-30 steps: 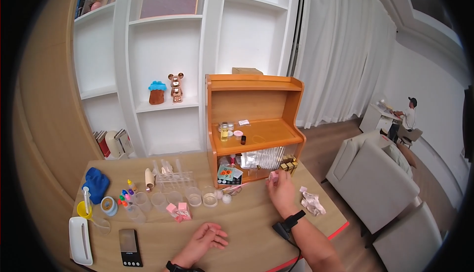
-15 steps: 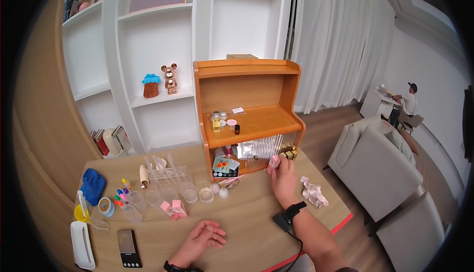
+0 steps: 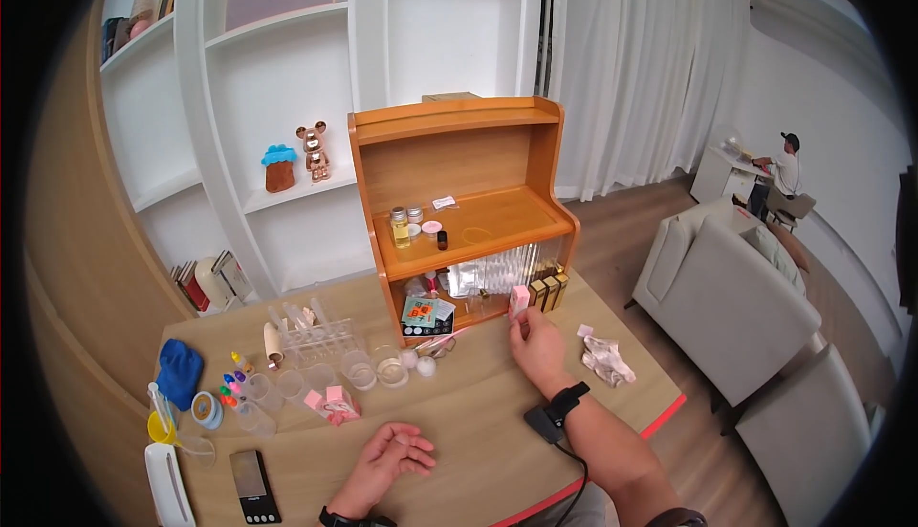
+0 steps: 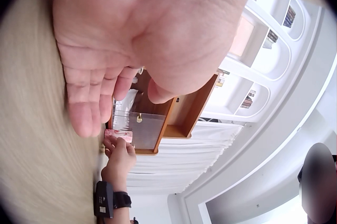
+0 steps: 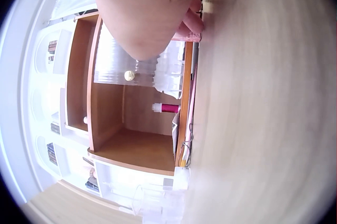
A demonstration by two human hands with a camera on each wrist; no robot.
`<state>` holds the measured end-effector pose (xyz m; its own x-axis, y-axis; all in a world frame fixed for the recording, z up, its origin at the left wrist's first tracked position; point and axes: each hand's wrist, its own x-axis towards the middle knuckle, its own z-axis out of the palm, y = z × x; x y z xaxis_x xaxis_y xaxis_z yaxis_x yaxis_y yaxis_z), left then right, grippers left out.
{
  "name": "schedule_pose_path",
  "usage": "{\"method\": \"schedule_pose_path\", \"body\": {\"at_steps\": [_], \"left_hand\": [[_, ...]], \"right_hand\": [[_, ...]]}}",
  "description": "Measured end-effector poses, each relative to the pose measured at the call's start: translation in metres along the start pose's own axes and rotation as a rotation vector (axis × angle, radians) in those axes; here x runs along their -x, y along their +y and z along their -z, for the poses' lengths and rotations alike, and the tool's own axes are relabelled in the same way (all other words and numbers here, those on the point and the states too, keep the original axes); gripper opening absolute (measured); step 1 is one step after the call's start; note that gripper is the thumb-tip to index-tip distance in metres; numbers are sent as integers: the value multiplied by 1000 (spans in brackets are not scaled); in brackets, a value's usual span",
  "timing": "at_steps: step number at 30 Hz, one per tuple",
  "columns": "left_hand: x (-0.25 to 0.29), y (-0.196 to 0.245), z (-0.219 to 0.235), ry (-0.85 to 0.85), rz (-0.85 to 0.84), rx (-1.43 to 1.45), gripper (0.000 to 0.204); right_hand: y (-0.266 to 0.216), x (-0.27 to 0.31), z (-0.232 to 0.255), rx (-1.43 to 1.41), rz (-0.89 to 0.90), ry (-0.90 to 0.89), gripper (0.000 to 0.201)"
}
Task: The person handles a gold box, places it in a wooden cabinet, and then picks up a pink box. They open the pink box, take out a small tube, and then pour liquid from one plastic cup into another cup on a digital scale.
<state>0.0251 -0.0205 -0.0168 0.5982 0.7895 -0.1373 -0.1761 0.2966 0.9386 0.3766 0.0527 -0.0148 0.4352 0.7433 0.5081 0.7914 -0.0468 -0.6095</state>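
Note:
My right hand (image 3: 540, 350) holds a small pink box (image 3: 519, 297) upright by its lower part, at the front right of the wooden cabinet (image 3: 459, 159). Just right of that box stand several gold-and-black boxes (image 3: 549, 292). In the left wrist view the pink box (image 4: 118, 135) shows between fingers and thumb, right before the cabinet's clear sliding panel (image 4: 145, 129). The right wrist view hides most of the box behind the hand. My left hand (image 3: 390, 465) is low over the table, fingers loosely bent, holding nothing. Nearest to it are more pink boxes (image 3: 335, 401).
Clear cups (image 3: 392, 370), a test tube rack (image 3: 316, 343) and dropper bottles (image 3: 234, 385) occupy the left half of the table. A black scale (image 3: 253, 487) and white tray (image 3: 168, 485) lie front left. Right of my right hand is a crumpled pinkish cloth (image 3: 607, 362).
My right hand has brought the pink box in beside the gold-and-black boxes, and more of it shows above the fingers. The head view has shifted; the left hand stays much the same.

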Motion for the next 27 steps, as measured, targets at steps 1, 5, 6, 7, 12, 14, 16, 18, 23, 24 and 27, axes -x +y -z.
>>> {"method": "schedule_pose_path", "body": {"at_steps": [1, 5, 6, 7, 12, 14, 16, 18, 23, 24, 27], "left_hand": [[0, 0, 1, 0, 1, -1, 28], [0, 3, -1, 4, 9, 13, 27], [1, 3, -2, 10, 6, -12, 28], [1, 4, -2, 13, 6, -12, 28], [3, -2, 1, 33, -47, 11, 18], [11, -1, 0, 151, -109, -134, 16], [18, 4, -2, 263, -163, -288, 15], [19, 9, -7, 546, -643, -303, 11], [17, 33, 9, 1027, -641, -526, 41], [17, 35, 8, 1043, -641, -519, 41], [17, 40, 7, 1114, -423, -968, 49]], "right_hand": [[0, 0, 0, -12, 10, 5, 13], [2, -1, -1, -55, 50, -4, 13], [3, 0, -2, -56, 50, -5, 13], [5, -1, -5, -92, 61, 6, 15], [17, -3, -10, -191, 88, 6, 20], [22, -4, -14, -119, 140, 45, 21], [17, -4, -10, -128, 113, 13, 17], [15, -4, -6, -123, 115, 12, 14], [10, -5, -1, -124, 92, 82, 7], [8, -5, 1, -126, 104, 72, 7], [-2, -3, 8, -166, 100, 98, 5]]}}
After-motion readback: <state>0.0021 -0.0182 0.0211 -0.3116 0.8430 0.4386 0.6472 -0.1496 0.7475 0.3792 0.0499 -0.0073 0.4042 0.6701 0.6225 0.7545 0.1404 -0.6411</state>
